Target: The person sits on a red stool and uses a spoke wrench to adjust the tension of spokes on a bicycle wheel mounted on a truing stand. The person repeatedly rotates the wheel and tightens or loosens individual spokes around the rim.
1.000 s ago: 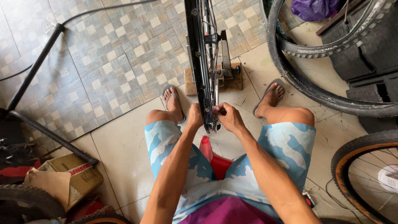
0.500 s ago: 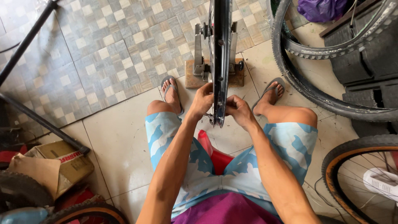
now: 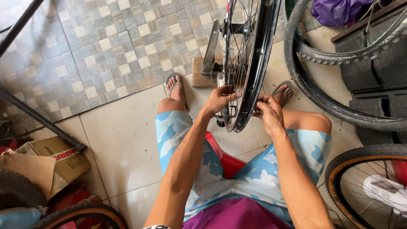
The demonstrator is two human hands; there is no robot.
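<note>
A black bicycle rim (image 3: 254, 63) with thin spokes stands upright in a metal truing stand (image 3: 210, 53) on a wooden base, between my knees. My left hand (image 3: 220, 99) grips the rim's near edge from the left side. My right hand (image 3: 268, 112) is closed against the rim's right side, pinching something small that I cannot make out. I sit on a red stool (image 3: 227, 159) in blue patterned shorts, feet in sandals on either side of the stand.
Black tyres (image 3: 330, 101) lean at the right, and an orange-walled wheel (image 3: 364, 186) stands at the lower right. A cardboard box (image 3: 51, 161) and another tyre (image 3: 80, 214) lie at the lower left. A black pole (image 3: 38, 123) crosses the tiled floor.
The view has shifted so the rim now sits further right. My left hand stays on the rim; my right hand has moved to its right side, slightly lower.
</note>
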